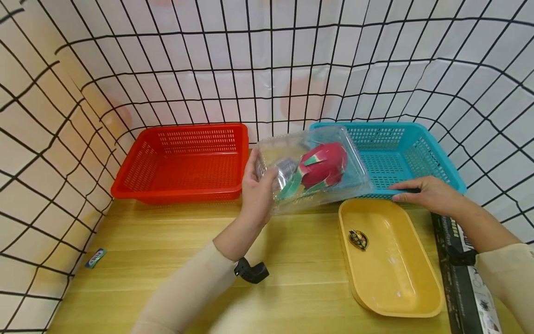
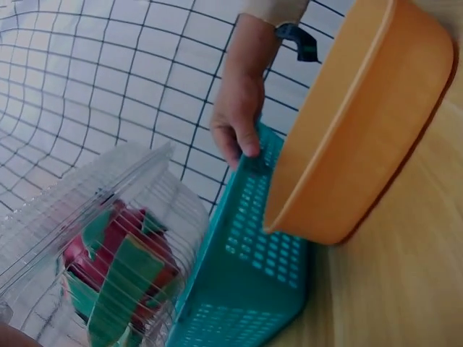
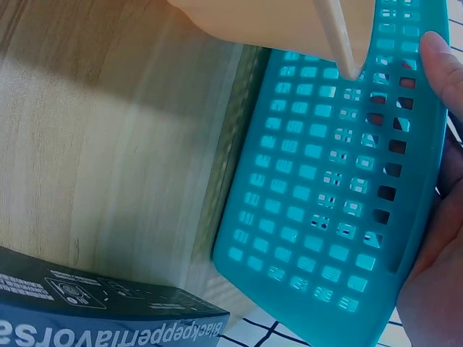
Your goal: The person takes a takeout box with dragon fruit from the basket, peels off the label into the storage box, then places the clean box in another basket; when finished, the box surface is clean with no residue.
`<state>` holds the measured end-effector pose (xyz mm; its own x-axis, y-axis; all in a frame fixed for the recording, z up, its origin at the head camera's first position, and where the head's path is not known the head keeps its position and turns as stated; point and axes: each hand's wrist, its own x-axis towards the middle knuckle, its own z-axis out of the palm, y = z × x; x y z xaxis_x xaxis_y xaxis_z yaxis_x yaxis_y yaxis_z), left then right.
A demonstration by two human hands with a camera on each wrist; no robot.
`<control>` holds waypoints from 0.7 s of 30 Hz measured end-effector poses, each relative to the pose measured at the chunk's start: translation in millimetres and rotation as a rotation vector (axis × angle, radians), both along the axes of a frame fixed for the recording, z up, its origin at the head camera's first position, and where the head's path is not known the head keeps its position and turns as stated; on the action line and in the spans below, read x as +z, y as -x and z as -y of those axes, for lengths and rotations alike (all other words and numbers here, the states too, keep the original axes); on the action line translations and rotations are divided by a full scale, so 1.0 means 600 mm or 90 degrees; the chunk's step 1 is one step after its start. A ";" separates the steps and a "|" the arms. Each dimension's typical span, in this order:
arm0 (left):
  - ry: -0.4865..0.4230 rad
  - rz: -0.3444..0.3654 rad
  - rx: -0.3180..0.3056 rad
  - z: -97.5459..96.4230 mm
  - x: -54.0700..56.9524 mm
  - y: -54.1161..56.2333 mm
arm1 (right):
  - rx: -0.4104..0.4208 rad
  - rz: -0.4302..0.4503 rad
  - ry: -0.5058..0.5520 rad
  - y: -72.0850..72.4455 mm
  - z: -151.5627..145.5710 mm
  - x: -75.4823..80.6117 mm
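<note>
My left hand (image 1: pixel 257 195) grips the left end of a clear plastic clamshell box (image 1: pixel 288 144), thumb on top. Inside the box lies a pink dragon fruit (image 1: pixel 323 164) with green scales. The box is held tilted, overlapping the left part of a blue plastic basket (image 1: pixel 384 162). At that basket's front rim, my right hand (image 1: pixel 434 195) pinches the edge. The right wrist view shows the thumb (image 3: pixel 443 69) on the rim and other fingers partly hidden behind the basket wall. In the left wrist view, the dragon fruit (image 2: pixel 119 264) shows through the ribbed plastic.
A red basket (image 1: pixel 187 192) stands at the back left. In front of the blue basket sits a yellow tray (image 1: pixel 388 278) holding a small round badge (image 1: pixel 358 239). A black printed box (image 1: pixel 459 273) lies along the right. A small packet (image 1: pixel 96 258) lies far left, near the wire mesh.
</note>
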<state>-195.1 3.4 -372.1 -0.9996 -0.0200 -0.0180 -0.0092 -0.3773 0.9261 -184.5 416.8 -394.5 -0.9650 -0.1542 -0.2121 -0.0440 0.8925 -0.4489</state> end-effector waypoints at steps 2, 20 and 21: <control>0.021 0.006 -0.001 -0.016 0.006 0.015 | -0.001 0.001 -0.003 0.000 0.000 0.000; 0.178 -0.005 -0.007 -0.151 0.040 0.106 | 0.003 0.005 -0.016 0.004 -0.001 0.000; 0.191 -0.013 -0.006 -0.157 0.040 0.108 | 0.004 0.005 -0.016 0.004 0.000 0.000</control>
